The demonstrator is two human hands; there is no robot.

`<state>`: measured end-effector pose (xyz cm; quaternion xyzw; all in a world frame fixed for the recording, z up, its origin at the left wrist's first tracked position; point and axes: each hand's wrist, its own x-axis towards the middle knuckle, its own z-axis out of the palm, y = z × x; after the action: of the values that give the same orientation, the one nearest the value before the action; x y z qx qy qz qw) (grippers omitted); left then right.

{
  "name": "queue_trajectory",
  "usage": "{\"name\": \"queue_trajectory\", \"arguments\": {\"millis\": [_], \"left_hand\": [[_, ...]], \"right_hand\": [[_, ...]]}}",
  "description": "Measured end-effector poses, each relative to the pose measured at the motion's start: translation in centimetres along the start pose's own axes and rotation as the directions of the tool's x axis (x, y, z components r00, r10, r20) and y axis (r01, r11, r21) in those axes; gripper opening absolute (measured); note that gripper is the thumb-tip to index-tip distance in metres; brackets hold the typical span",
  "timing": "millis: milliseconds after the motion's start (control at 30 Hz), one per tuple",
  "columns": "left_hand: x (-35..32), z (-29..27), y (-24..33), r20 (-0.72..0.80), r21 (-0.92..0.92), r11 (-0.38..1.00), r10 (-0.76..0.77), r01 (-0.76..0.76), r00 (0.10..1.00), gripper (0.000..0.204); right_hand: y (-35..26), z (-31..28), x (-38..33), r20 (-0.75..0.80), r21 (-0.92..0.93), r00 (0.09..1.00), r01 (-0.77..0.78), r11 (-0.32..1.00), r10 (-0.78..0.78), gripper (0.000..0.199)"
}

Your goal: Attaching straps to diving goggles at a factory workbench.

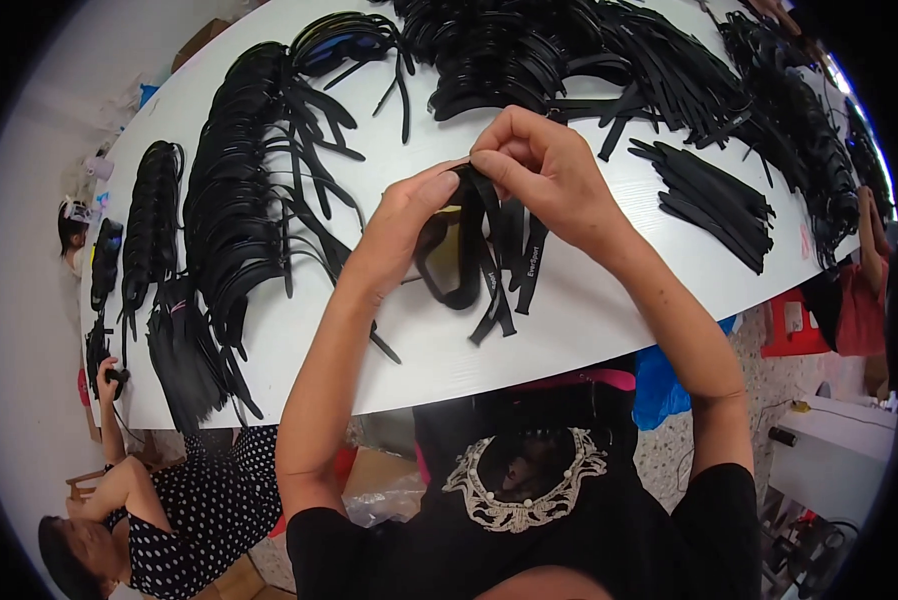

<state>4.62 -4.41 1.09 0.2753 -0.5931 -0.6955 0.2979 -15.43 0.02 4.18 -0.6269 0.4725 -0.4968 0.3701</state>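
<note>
Over the middle of the white table, both my hands hold a pair of black goggles [445, 258] with a yellowish lens. My left hand [409, 215] is closed on the frame, its thumb pressed near the upper end. With thumb and forefinger, my right hand [544, 170] pinches a black strap at that same end, close to the left thumb. Black straps [514, 265] with pale lettering dangle below the right hand to the tabletop. The exact point where strap and frame meet is covered by my fingers.
Rows of stacked black goggles [231, 190] lie left of my hands, more goggles [489, 60] at the back. Loose black straps [714, 205] lie in a bundle to the right. A person in a dotted top [204, 510] works at the left edge, another person [864, 300] at the right.
</note>
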Motion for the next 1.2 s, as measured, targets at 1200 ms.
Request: {"name": "queue_trajectory", "arguments": {"millis": [1200], "left_hand": [[-0.2, 2.0, -1.1, 0.481, 0.83, 0.088, 0.387, -0.551, 0.787, 0.063]], "right_hand": [[3.9, -19.5, -12.1, -0.176, -0.939, 0.979, -0.136, 0.316, -0.101, 0.019]]}}
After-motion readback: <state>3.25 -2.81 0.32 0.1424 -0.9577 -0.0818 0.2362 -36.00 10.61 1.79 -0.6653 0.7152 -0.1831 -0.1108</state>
